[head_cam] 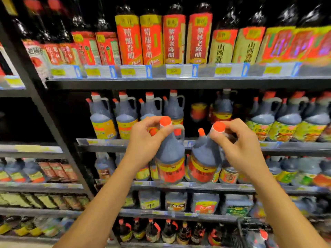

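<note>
Left hand grips neck of left jug, right hand grips right jug, both in front of shelf

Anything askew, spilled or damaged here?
Nothing spilled or damaged. Left hand holds the left jug, right hand the right jug, which tilts slightly. Shelf row behind them has a gap.

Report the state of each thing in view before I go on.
Left jug: held in the air, upright, capped.
Right jug: held in the air, leaning slightly, capped.
Left hand: fingers curled round left jug's neck.
Right hand: fingers curled round right jug's neck.
Shelf jugs: standing in rows, capped.
</note>
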`<state>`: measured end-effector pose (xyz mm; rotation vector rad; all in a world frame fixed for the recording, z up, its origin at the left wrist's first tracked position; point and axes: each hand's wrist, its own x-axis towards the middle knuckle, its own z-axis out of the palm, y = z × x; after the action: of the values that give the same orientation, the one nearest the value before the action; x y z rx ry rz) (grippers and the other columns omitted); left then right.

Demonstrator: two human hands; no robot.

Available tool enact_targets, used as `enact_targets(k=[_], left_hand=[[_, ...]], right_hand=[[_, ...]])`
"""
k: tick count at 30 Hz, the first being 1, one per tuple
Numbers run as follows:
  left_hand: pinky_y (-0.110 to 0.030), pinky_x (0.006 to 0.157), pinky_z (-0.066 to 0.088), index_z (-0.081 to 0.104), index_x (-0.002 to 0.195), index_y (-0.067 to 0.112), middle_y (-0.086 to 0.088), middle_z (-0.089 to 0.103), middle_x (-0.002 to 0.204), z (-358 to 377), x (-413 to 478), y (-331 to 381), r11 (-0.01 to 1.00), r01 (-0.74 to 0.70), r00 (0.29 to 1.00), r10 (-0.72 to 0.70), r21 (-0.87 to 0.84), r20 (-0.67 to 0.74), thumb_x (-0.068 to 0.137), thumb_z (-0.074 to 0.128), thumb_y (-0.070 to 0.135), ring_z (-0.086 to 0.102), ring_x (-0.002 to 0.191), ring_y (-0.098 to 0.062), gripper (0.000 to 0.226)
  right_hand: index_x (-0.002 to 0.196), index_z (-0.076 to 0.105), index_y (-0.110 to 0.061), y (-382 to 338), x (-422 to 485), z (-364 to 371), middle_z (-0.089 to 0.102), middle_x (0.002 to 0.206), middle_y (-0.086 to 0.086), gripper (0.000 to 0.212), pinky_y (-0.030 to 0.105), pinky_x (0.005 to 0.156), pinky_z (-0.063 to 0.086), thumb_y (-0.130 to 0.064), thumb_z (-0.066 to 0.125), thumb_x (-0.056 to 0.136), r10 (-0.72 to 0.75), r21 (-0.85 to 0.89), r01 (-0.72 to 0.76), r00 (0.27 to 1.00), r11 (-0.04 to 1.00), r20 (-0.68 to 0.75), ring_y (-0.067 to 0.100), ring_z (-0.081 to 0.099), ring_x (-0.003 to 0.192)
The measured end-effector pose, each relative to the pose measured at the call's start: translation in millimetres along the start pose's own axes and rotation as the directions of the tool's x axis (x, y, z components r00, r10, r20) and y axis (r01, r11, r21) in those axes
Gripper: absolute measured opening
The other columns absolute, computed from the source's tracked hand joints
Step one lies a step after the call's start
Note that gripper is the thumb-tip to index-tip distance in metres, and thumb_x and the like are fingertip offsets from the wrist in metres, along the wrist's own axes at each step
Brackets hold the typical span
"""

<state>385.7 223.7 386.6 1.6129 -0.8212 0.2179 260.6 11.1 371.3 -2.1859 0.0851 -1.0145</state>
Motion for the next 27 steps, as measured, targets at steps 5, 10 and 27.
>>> enact_targets(k=[5, 10, 27], left_hand=[[-0.015, 0.073, 0.048, 0.073, 0.104, 0.021, 0.005, 0.071, 0.098, 24, 37, -13, 0.997, -0.063, 0.997, 0.064, -0.04, 0.044, 0.088, 0.073, 0.029, 0.063, 0.085, -0.002, 0.018], [-0.011, 0.07, 0.041, 0.073, 0.104, 0.024, 0.015, 0.064, 0.09, 52, 72, -13, 0.979, -0.194, 0.981, 0.195, -0.07, 0.011, 0.087, 0.068, 0.043, 0.057, 0.078, 0.001, 0.026], [-0.023, 0.091, 0.05, 0.071, 0.111, 0.015, 0.007, 0.068, 0.113, 123, 108, -55, 0.955, -0.289, 0.956, 0.284, -0.071, -0.07, 0.091, 0.071, 0.019, 0.064, 0.111, -0.011, 0.02]], right_hand=[[0.1, 0.07, -0.015, 5, 19, -15, 0.056, 0.089, -0.001, 0.01, 0.02, 0.074, 0.041, -0.019, 0.071, 0.091, -0.037, -0.129, 0.024, 0.994, 0.991, -0.1, 0.01, 0.056, 0.083], [0.105, 0.069, -0.016, 22, 42, -38, 0.056, 0.093, 0.001, 0.014, 0.012, 0.075, 0.039, -0.024, 0.068, 0.093, -0.098, -0.192, 0.066, 0.982, 0.979, -0.164, 0.006, 0.056, 0.085], [0.109, 0.067, -0.009, 95, 91, -53, 0.054, 0.099, 0.001, 0.022, 0.019, 0.078, 0.042, -0.024, 0.067, 0.094, -0.31, -0.267, 0.261, 0.937, 0.928, -0.159, 0.014, 0.055, 0.087]])
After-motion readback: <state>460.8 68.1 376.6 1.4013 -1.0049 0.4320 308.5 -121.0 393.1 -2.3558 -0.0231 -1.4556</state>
